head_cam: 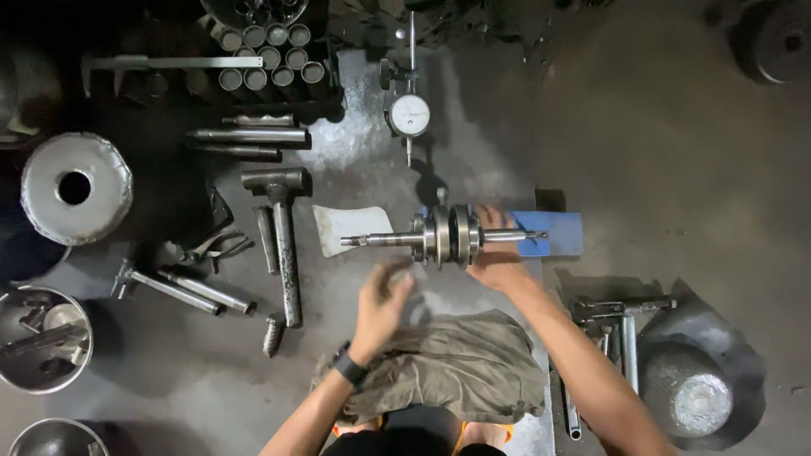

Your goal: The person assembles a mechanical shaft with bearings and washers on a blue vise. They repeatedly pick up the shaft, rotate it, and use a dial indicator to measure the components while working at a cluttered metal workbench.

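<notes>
Grey, oil-stained workshop floor (676, 169) spreads under me, strewn with tools. At its middle lies a crankshaft (446, 237), horizontal, one end over a white block (342, 224), the other over a blue block (557, 232). My right hand (498, 262) rests on the crankshaft's right side, fingers wrapped over it. My left hand (380, 302) hovers just beside it, blurred, fingers spread and holding nothing. A hammer (283, 245) lies to the left, a dial gauge (410, 114) stands beyond, an olive rag (456, 367) covers my lap.

A grey metal plate (355, 135) on the floor carries hammer (283, 228), crankshaft (443, 237) and dial gauge (410, 114).
</notes>
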